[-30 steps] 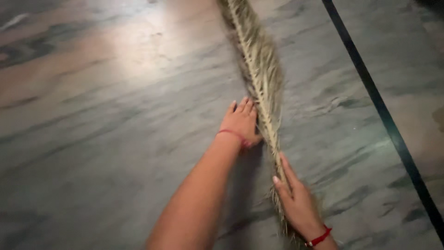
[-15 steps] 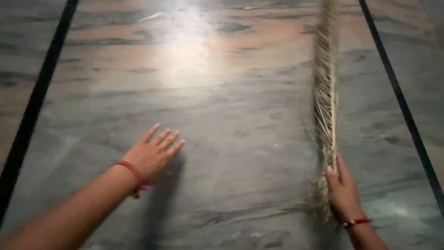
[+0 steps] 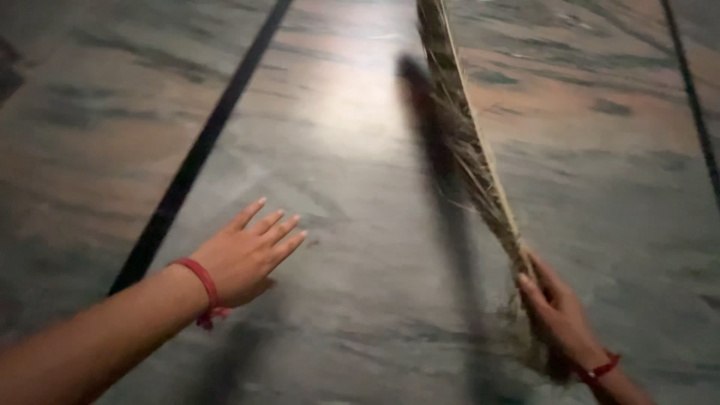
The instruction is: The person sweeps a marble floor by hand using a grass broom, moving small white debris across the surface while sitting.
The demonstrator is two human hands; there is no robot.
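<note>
A long dry straw-coloured frond, like a feathery grass broom (image 3: 465, 142), runs from the lower right up to the top centre, lifted off the floor and casting a dark shadow to its left. My right hand (image 3: 559, 315) grips its lower end; a red thread band circles that wrist. My left hand (image 3: 247, 255) hovers flat with fingers spread over the stone floor, well left of the frond, holding nothing. It also wears a red wrist band.
The floor is polished grey-green marble (image 3: 360, 225) with brown veins and a bright light glare near the top centre. A black inlay strip (image 3: 195, 150) runs diagonally on the left; another strip (image 3: 694, 97) crosses the far right.
My left hand left the frond and moved out to the left. My right hand has raised the frond off the floor and tilted it leftward; the view has shifted right.
</note>
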